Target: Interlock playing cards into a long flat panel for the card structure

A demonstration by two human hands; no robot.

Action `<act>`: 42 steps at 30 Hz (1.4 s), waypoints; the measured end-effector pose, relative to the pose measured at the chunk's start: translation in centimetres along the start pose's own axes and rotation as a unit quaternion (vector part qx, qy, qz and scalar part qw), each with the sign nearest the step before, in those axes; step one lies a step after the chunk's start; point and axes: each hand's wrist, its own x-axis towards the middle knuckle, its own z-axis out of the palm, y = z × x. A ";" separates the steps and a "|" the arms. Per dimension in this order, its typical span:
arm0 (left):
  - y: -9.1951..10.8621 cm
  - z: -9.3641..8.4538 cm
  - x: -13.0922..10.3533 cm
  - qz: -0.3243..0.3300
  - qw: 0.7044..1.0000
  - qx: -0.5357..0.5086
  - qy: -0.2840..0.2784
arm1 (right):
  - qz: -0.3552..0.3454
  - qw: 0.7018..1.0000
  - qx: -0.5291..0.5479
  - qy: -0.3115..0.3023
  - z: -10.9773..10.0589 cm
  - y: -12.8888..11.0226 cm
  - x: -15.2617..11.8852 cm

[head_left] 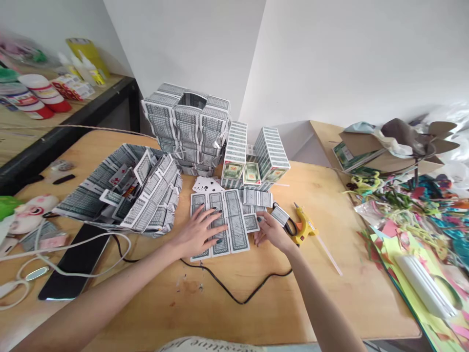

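My left hand [200,232] lies flat with fingers spread over a panel of patterned playing cards [237,220] set side by side in columns. To its right, my right hand [270,231] pinches the edge of a single playing card [250,223], which lies against the panel's right edge. Just behind are more folded card strips [258,198] and a few face-up cards [207,185]. A yellow glue gun [305,226] with a clear glue stick [330,255] rests right of my right hand, near black-handled scissors partly under a card.
Left stands an open container made of cards [91,183], holding loose cards. Behind are a tall card-built structure [190,129] and stacked card boxes [234,151]. A black cable [234,296] crosses the front; a phone [73,264] lies left, craft scraps [414,244] right.
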 end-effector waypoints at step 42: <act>5.0 -3.6 -1.8 -0.312 0.736 -0.519 0.305 | -0.422 0.809 -0.084 0.400 3.2 -11.5 -7.5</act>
